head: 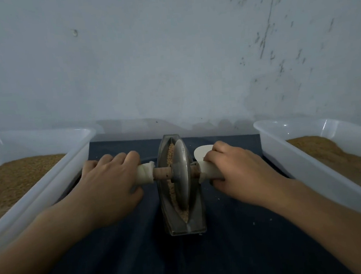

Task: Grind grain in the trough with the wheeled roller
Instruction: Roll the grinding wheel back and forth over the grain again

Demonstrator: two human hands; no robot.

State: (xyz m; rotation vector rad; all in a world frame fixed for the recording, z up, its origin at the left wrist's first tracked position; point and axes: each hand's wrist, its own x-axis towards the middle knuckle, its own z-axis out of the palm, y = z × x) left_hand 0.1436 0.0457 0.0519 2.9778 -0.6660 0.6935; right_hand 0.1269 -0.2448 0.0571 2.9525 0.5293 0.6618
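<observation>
The metal trough (197,203), narrow and boat-shaped, lies at the middle of a dark blue cloth (207,256), its long axis running away from the person. The wheeled roller's metal disc (181,171) stands upright on edge in the trough's groove, about midway along it. Pale crushed grain (170,154) shows in the groove to the left of the disc at the far end, and more lies at the near tip below the disc.

A rusty-brown axle (161,174) passes through the disc and sticks out to both sides, ending in handles wrapped in white material. The left hand (111,182) grasps the left handle (144,175), fingers curled over the top and thumb beneath. The right hand (237,171) is clenched round the right handle (208,169) in the same way. A flat white rounded piece (201,152) shows just beyond the right hand's fingers; what it is cannot be told. Both bare forearms reach in from the bottom corners.

A white plastic tub (38,193) sits at the left of the cloth, filled with brown grain (15,179). A second white plastic tub (310,180) sits at the right, holding a mound of similar brown material (340,153). Behind everything rises a pale wall (167,50), scuffed and flaked on its right side.
</observation>
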